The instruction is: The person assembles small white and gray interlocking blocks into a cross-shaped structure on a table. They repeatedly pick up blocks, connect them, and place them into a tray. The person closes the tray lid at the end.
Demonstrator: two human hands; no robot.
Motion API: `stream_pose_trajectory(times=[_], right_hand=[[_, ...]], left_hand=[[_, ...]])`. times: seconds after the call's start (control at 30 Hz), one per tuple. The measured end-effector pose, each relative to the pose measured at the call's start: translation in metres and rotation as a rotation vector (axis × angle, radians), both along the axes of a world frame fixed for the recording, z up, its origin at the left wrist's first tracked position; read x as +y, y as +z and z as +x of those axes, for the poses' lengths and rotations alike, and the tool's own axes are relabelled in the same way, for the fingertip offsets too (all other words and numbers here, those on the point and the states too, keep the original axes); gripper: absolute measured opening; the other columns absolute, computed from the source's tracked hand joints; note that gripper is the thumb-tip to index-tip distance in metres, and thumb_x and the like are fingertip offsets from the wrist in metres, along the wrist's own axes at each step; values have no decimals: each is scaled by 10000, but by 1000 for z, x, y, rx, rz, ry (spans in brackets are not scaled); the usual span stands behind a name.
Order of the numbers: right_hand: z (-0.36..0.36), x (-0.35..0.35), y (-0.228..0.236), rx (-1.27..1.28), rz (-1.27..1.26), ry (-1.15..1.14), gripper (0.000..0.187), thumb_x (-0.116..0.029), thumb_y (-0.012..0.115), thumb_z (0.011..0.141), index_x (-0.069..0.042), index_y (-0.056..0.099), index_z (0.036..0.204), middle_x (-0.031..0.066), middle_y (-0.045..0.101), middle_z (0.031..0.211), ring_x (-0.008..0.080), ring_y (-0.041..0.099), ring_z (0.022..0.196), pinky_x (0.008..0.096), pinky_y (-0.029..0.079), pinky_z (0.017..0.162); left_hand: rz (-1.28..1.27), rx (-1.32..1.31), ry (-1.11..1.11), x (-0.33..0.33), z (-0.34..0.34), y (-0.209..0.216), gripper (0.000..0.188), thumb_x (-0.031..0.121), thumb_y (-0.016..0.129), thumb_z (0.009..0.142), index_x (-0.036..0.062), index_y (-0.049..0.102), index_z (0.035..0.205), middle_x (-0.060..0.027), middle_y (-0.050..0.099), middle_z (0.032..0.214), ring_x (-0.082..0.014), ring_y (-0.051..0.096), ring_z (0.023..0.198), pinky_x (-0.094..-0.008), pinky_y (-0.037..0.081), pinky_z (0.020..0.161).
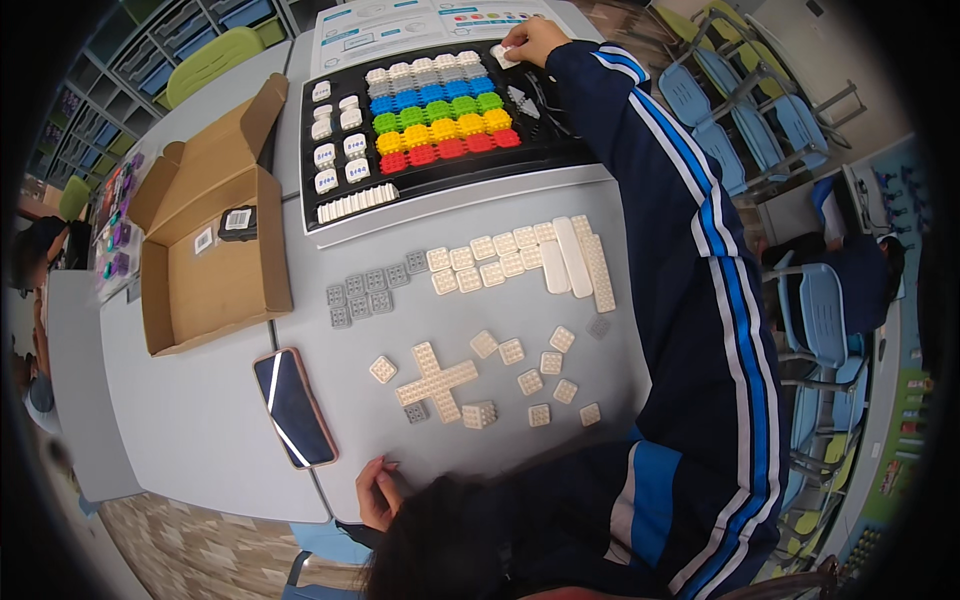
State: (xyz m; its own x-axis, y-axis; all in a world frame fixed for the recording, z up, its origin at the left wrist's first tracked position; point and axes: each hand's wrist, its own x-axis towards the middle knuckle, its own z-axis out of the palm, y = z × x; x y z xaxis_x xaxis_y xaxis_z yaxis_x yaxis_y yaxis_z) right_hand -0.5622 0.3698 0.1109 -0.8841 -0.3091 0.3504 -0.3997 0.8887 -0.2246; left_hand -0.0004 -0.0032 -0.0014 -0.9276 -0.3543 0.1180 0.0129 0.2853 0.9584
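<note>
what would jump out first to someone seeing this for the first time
First, the black tray at the far side of the grey table, filled with rows of blue, green, yellow and red blocks; the right hand reaches to its far corner. Nearer lie scattered cream blocks, a cream cross piece, an open cardboard box and a phone, with the left hand at the near edge.
</note>
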Motion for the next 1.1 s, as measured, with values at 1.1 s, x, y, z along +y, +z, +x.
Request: stream_pose_trajectory(times=[1.1], right_hand=[[310, -64, 67, -129, 101, 744, 271, -209, 687, 800, -44, 650, 1012, 105, 599, 833, 266, 586, 758, 359, 478, 695]], left_hand=[[11, -34, 26, 13, -5, 21, 166, -15, 462, 946, -40, 549, 1085, -150, 595, 1078, -184, 601, 872, -295, 473, 832]])
